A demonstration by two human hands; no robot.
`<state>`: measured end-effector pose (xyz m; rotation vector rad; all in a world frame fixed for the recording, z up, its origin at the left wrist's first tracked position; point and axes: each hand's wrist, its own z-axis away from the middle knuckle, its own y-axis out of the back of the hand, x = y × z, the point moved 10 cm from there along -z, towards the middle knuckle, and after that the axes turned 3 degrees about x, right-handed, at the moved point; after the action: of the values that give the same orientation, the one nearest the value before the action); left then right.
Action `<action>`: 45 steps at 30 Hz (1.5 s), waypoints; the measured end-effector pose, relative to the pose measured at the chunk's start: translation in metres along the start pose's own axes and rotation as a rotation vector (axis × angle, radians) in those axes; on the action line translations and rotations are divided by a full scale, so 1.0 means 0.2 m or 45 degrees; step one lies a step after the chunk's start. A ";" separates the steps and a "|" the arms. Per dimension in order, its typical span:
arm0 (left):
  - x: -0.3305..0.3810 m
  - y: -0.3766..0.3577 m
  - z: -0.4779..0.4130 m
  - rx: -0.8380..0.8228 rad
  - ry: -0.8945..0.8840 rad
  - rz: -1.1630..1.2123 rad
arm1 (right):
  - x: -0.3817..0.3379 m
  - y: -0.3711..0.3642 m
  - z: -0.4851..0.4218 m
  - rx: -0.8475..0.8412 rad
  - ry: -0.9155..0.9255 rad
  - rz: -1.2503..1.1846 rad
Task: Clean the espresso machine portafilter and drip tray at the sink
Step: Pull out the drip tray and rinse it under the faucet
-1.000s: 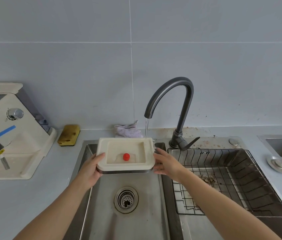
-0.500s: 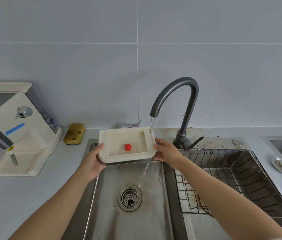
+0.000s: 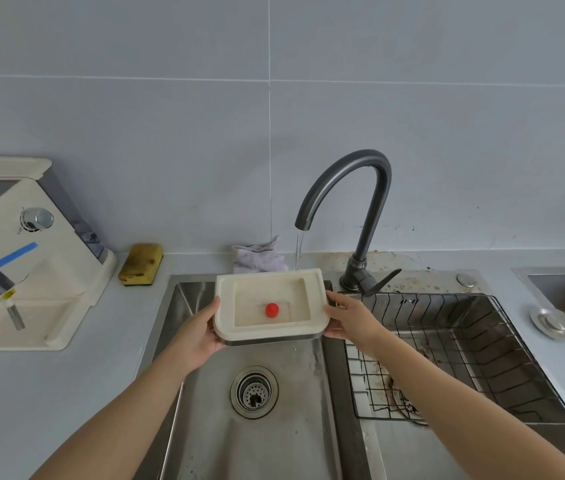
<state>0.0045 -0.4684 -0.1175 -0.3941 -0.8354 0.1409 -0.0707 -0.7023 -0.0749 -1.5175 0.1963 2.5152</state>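
drain [image 3: 254, 392]: near, in sink [image 3: 204, 431]
left hand [image 3: 198, 332]: fingers clamped on drip tray [image 3: 267, 332]'s left edge
right hand [image 3: 350, 318]: fingers clamped on right edge
drip tray: over sink, red knob [image 3: 271, 310] inside
faucet [image 3: 374, 188]: far, water [image 3: 298, 249] running at tray's far corner

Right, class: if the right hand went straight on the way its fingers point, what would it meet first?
The drip tray: the right hand grips its right edge and points leftward into it, so contact is immediate.

1 drip tray [image 3: 270, 330], 2 hands [image 3: 198, 336] [image 3: 350, 318], 1 faucet [image 3: 374, 209], 1 sponge [image 3: 140, 259], 1 espresso machine [image 3: 42, 271]
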 end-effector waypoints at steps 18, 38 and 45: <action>-0.13 -0.20 -0.04 -0.058 0.095 -0.105 | 0.03 0.23 0.13 0.170 -0.011 0.015; -0.18 -0.49 -0.12 -0.177 0.168 -0.224 | -0.08 0.47 0.22 0.307 0.073 -0.025; -0.17 -0.59 -0.14 -0.215 0.159 -0.255 | -0.09 0.55 0.23 0.355 0.114 -0.036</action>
<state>-0.0011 -0.5934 -0.1117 -0.4705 -0.7608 -0.1397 -0.1273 -0.8014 -0.0356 -1.5068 0.5118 2.2842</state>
